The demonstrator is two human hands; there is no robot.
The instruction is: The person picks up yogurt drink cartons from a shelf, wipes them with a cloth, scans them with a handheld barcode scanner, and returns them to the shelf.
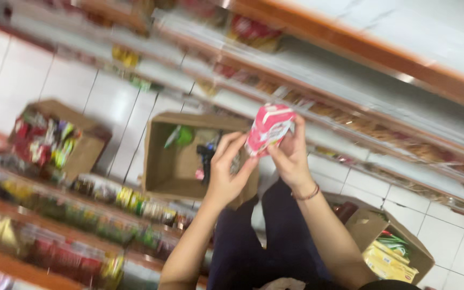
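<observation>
Up above the lap, right between both hands, sits the pink-and-white packet (268,128), so there's basically no reach to speak of: it's already in the grip. The right hand (291,156) is wrapped up along the packet's right edge with fingers curled over its top corner, and the left hand (225,174) comes at it from lower left, fingertips pinching the bottom edge. Neither hand is spread wide, both are closed around the packet. If I had to call it, the right hand has more of it, the left looks like it's just steadying the bottom. The packet's long axis runs tilted, bottom-left to top-right, face turned toward the camera. It looks like a small soft pouch, mostly pink with white patches, a bit crumpled; everything's motion-blurred so I can't make out more than that. Just behind the hands there's an open cardboard box (170,161) on the white tiled floor (447,231) with a few odds and ends in it, another box (55,142) off to the left stuffed with colourful packs, and shelves (350,115) running past on the far side.
</observation>
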